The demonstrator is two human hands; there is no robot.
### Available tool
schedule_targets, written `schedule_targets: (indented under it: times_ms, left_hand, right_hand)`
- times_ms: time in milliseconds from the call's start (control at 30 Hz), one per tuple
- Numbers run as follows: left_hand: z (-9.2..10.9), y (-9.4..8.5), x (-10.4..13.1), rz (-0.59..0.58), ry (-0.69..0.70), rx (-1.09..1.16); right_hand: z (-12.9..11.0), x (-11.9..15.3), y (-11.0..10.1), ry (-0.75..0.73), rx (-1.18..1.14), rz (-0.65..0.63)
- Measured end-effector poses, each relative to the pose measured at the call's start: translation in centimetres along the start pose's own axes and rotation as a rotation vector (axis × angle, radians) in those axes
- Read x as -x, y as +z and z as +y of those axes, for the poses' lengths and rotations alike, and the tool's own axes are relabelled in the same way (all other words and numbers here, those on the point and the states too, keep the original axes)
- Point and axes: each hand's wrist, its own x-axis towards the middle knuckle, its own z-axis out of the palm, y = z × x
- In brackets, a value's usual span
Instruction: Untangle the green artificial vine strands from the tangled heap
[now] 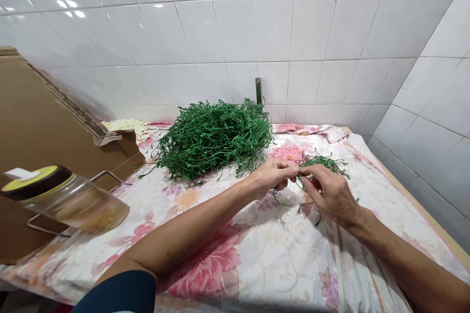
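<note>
My left hand [274, 177] and my right hand [330, 193] meet over the right half of the cloth, fingertips pinched together and nearly touching. Between them are thin green stems [282, 201], whose ends dangle below my fingers; how many each hand holds is hidden. Just behind my right hand lies a small bunch of green stems [326, 160] with bud-like tips. To the left of my hands rises a large tangled heap of the same green stems [216, 139], which look artificial.
A floral cloth [282, 249] covers the table. At left, a clear jar [91, 208] with a yellow-and-brown lid stands before a cardboard box [47, 132]. Pale yellow pieces [128, 126] lie behind the box. A dark upright strip [259, 90] leans by the tiled wall [271, 29].
</note>
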Motion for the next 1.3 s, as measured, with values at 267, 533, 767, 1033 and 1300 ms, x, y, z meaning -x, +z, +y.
schedule_targets:
  times_ms: [267,533,767,1033,1300]
  left_hand:
    - [0.4,0.2,0.1,0.057,0.092,-0.156]
    - [0.5,0.3,0.3,-0.016,0.026,-0.056]
    - [0.3,0.1,0.1,-0.038,0.000,-0.008]
    - [0.1,0.3,0.2,0.001,0.045,-0.114]
    - [-0.1,1.0,0.3,-0.070,-0.101,0.110]
  right_hand:
    - [0.8,0.0,-0.5,-0.029,0.090,-0.050]
    - [0.5,-0.2,-0.7,-0.010,0.150,-0.051]
    - [1.0,-0.2,-0.9,0.035,0.069,-0.071]
    - [1.0,-0.1,-1.0,0.034,0.075,-0.107]
    - [1.1,-0.1,-1.1,0.015,0.087,-0.083]
